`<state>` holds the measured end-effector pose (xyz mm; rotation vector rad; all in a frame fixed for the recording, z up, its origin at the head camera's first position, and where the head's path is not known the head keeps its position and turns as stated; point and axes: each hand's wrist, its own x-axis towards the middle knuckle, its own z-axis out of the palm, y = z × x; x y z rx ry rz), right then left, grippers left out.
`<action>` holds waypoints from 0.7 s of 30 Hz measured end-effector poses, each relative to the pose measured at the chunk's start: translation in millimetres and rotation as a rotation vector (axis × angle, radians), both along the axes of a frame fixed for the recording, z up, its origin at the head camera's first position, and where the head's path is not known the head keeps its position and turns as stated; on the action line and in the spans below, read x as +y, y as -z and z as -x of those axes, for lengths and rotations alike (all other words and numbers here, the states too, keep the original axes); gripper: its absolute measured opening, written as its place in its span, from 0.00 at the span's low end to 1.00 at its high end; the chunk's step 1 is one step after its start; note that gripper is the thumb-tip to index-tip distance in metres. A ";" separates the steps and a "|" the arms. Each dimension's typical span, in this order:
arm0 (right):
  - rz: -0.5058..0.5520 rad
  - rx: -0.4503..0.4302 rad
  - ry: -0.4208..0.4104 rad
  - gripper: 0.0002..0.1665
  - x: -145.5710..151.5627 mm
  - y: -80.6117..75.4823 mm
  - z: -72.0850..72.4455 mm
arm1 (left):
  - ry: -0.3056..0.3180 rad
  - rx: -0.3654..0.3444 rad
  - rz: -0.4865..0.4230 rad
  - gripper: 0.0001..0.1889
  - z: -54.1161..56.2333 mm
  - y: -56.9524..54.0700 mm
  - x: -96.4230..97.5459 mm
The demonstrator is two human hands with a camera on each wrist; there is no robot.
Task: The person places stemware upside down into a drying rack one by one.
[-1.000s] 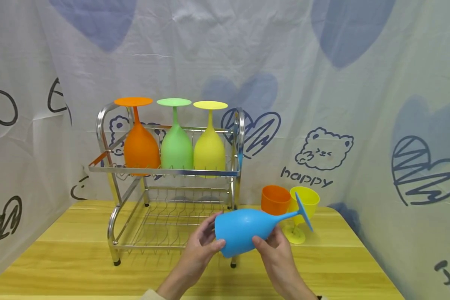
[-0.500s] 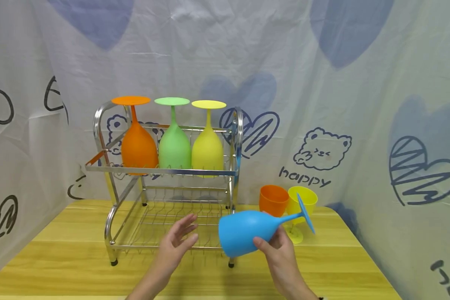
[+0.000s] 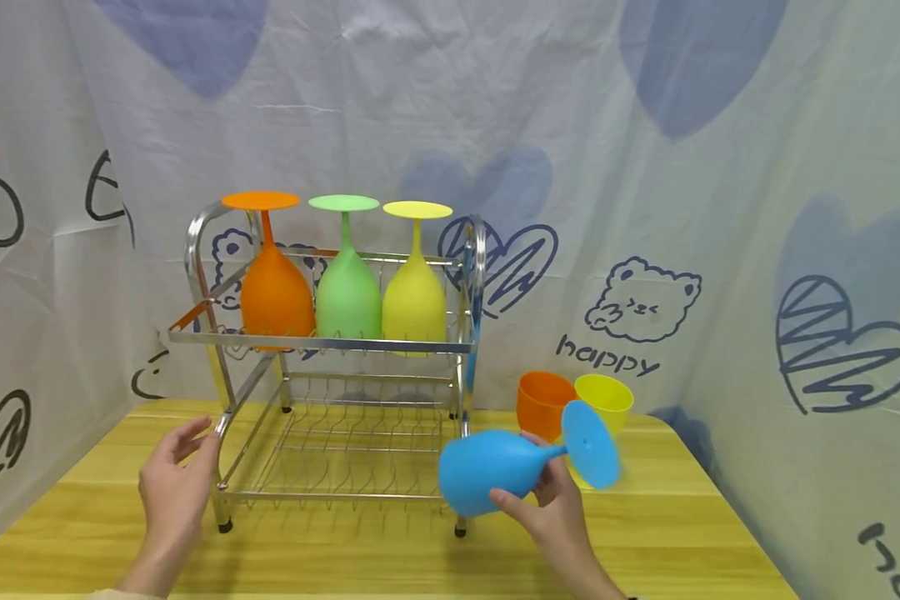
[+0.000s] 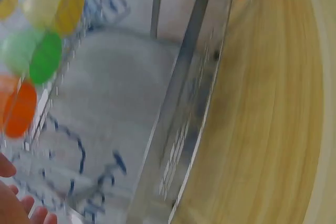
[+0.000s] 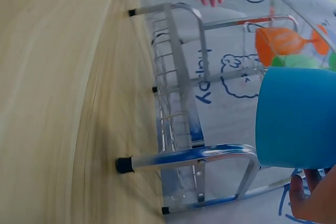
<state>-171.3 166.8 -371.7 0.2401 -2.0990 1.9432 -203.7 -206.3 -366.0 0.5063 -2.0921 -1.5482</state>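
Note:
In the head view my right hand [image 3: 558,510] grips a blue goblet [image 3: 487,471] by its bowl, thumb in front and fingers behind. The goblet lies tilted on its side in the air, its mouth to the left and its foot to the right. My left hand [image 3: 180,479] holds nothing and is beside the left front leg of the metal dish rack [image 3: 322,497], fingers loosely bent. On the upper tier an orange goblet [image 3: 277,296], a green goblet [image 3: 348,300] and a yellow goblet [image 3: 415,304] stand upside down in a row.
Right of the rack, an orange cup [image 3: 543,406] and another yellow goblet [image 3: 606,396] stand mouth up on the wooden table [image 3: 645,542], partly hidden by the blue goblet. A white printed curtain [image 3: 630,183] hangs behind and at both sides.
My left hand has let go of the blue goblet and moved left to the rack's left side. My right hand keeps the goblet and has turned it, so its foot faces more toward me.

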 end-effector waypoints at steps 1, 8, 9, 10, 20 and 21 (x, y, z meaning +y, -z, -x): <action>-0.031 0.051 0.001 0.40 -1.2 1.4 0.4 | 0.002 -0.024 0.012 0.22 2.6 0.8 -7.7; -0.206 0.427 0.031 0.43 -12.6 10.4 5.2 | 0.164 -0.119 0.046 0.28 19.3 13.5 -43.0; -0.236 0.469 0.031 0.44 -14.1 10.9 5.8 | 0.183 -0.117 0.033 0.28 21.4 16.1 -46.7; -0.264 0.504 0.029 0.46 -15.5 11.6 6.0 | 0.204 -0.110 0.015 0.28 23.7 18.4 -50.6; -0.290 0.633 -0.077 0.49 -36.2 12.3 8.4 | 0.524 -0.045 -0.232 0.23 35.0 33.2 -71.3; -0.289 0.644 -0.085 0.50 -38.7 12.4 9.5 | 0.530 -0.031 -0.263 0.19 35.3 33.9 -71.5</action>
